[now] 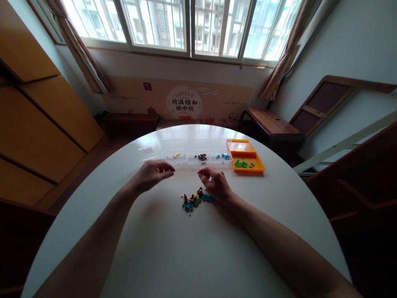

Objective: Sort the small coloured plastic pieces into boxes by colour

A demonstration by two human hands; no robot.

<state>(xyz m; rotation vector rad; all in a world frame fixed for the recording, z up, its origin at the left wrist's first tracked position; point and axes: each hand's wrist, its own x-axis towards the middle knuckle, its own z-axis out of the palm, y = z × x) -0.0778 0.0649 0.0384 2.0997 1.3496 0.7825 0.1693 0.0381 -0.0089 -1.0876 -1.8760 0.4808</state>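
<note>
My left hand [155, 171] hovers above the table in front of the clear boxes, fingers loosely stretched to the right, with nothing visible in them. Just behind the mixed pile of small building bricks [195, 200], my right hand [215, 182] has its fingers curled together in a pinch; whatever they may hold is too small to make out. Brown, blue, green and yellow pieces make up the pile. Clear plastic boxes beyond the hands contain yellow bricks [176, 156], dark brown bricks [202, 157] and blue bricks [222, 156]. Green bricks [243, 164] lie in an open orange box [263, 169].
The round white table [149, 248] fills the foreground. At the left end of the row is another clear box [148, 152]. Beyond the table stand a wooden stool-like seat [273, 122] on the right and a window wall; yellow cabinets [34, 124] are on the left.
</note>
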